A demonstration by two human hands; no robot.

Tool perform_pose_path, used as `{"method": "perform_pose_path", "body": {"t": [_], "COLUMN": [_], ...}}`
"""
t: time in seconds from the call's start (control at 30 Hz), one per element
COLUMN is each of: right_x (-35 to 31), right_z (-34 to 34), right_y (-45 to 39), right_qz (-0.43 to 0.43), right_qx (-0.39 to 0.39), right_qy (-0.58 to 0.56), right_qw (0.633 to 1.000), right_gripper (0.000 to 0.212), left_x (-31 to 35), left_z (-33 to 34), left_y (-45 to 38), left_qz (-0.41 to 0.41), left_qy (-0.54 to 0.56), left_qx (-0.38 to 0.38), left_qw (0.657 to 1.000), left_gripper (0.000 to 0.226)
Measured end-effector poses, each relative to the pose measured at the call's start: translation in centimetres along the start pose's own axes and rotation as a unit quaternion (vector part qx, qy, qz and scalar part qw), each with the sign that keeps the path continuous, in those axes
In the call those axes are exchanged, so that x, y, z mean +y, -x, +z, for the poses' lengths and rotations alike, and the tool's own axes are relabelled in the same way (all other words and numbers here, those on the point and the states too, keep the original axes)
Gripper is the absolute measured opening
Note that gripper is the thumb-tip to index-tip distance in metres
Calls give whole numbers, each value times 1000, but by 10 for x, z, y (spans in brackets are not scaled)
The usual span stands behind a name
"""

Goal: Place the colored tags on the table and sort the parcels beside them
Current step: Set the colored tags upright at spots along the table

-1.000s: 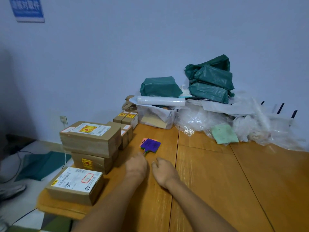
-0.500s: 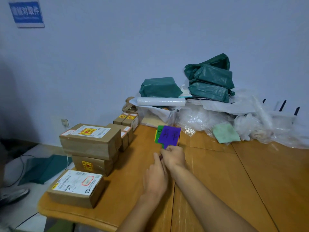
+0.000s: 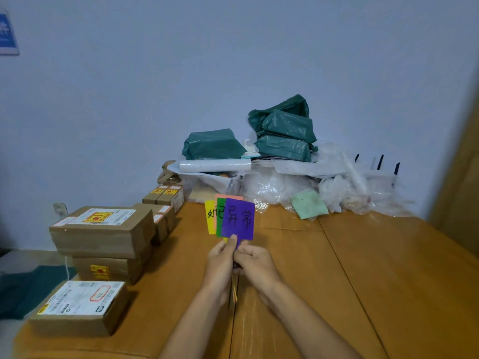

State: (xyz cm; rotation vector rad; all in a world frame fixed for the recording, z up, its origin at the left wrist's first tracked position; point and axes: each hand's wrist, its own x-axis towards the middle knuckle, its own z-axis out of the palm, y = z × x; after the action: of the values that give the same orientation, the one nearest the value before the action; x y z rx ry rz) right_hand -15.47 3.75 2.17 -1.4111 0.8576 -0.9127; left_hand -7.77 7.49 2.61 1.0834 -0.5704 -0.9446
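A pale wall backs your wooden table (image 3: pixel 337 268), with cardboard parcels (image 3: pixel 103 229) stacked along its left edge. Your left hand (image 3: pixel 220 263) and right hand (image 3: pixel 255 265) close together on the handles of fanned tags, held upright above the table: purple tag (image 3: pixel 239 220) frontmost, then green (image 3: pixel 219 216), orange (image 3: pixel 228 197), yellow (image 3: pixel 210 216).

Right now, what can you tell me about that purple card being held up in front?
The purple card is a flat, thin rectangle with rounded corners, looking like plastic or stiff card, with two black handwritten Chinese characters on its face. It stands upright above the wooden table, frontmost in a fan of cards: green, orange and yellow ones peek out behind it to the left. The left hand and right hand pinch the fan at its lower end, one fingertip on the purple card's bottom edge.
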Motion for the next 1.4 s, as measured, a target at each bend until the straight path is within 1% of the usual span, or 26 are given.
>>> {"method": "perform_pose_path", "body": {"t": [0.1,0.17,0.23,0.33,0.43,0.53,0.6,0.67,0.77,0.83,0.9,1.0,1.03,1.13,1.23,1.33,1.4], "right_x": [-5,-8,-13,-11,-7,-2,3,8,14,17,18,15,13,14,14,7,5], "right_z": [-15,-27,-38,-47,-47,-42,-40,-42,-55,-72,-100,-167,-194,-282,-365,-423,-452], "right_y": [11,14,14,11,8,2,-7,-15,-21,-25,-29,-31,-30,-23,-12,7,17], "right_qz": [29,44,60,48,29,21,21,17,8,5,2,24,38,95,125,136,147], "right_qx": [-31,-46,-64,-72,-52,-27,8,61,115,130,140,177,197,278,348,397,406], "right_qy": [-19,6,17,21,38,45,37,24,18,39,61,112,137,215,244,276,299], "right_qw": [999,998,996,996,998,998,999,998,993,991,988,978,970,931,897,865,851], "right_gripper": [21,22,18,22,30,32,32,32,32,35,33,14,12,24,33,35,41], "left_x": [-6,-8,-11,-12,-14,-17,-21,-21,-22,-24,-28,-31,-32,-38,-44,-49,-54], "left_z": [8,11,12,17,25,28,28,29,29,33,36,43,46,56,71,82,87], "left_y": [7,9,8,8,9,3,-2,-4,-7,-11,-16,-17,-16,-17,-15,-12,-10], "left_qz": [-7,-27,-45,-36,-31,-59,-74,-67,-47,-38,-29,-28,-28,-28,-42,-47,-47], "left_qy": [-11,-20,-24,-11,-6,23,65,95,89,59,33,18,18,18,17,2,-11], "left_qx": [-10,-30,-40,-35,-12,-7,-9,-11,-13,2,25,17,12,-5,-24,-51,-61], "left_qw": [1000,999,998,999,999,998,995,993,995,998,999,999,999,999,999,998,997], "left_gripper": [23,27,28,27,28,34,38,36,28,28,30,27,27,27,27,26,26]}}
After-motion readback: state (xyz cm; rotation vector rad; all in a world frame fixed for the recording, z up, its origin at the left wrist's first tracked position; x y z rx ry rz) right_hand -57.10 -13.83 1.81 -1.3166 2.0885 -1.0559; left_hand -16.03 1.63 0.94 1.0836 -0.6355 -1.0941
